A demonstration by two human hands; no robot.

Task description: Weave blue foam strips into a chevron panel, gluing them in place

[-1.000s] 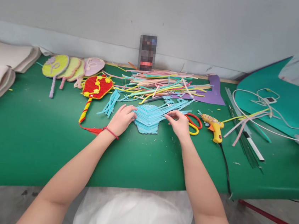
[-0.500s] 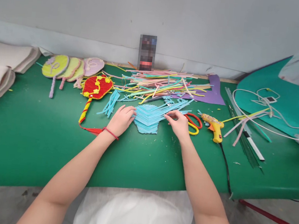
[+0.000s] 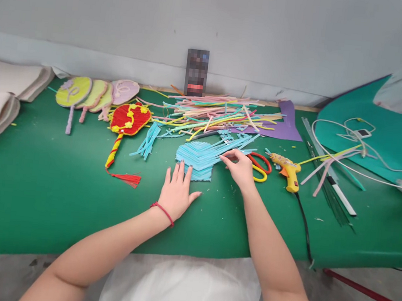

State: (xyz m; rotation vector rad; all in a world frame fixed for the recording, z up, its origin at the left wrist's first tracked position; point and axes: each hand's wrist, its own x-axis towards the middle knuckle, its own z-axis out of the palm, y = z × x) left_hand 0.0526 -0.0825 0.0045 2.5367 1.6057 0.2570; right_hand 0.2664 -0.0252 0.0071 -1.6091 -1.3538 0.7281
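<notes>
A panel of light blue pipe cleaners [image 3: 197,156] lies on the green table, its strips laid in a V pattern with long loose ends reaching up to the right. My left hand [image 3: 177,191] rests flat at its lower left edge, fingers spread, fingertips touching it. With thumb and forefinger pinched together, my right hand [image 3: 238,168] grips a blue pipe cleaner end at the panel's right side. Scissors [image 3: 262,169] with red and yellow handles lie just beyond that hand, blades hidden. Left of the panel is a small heap of cut blue pipe cleaners [image 3: 147,141].
A red and yellow fan [image 3: 131,118] with a tassel lies left, near several pastel fans [image 3: 73,91]. Mixed pipe cleaners [image 3: 212,111] are piled at the back before a propped phone [image 3: 196,72]. A yellow glue gun [image 3: 290,173], its cord running forward, lies right.
My left hand has moved from the panel's left edge down and toward me, and its fingers have spread flat. My right hand keeps its pinch in nearly the same place.
</notes>
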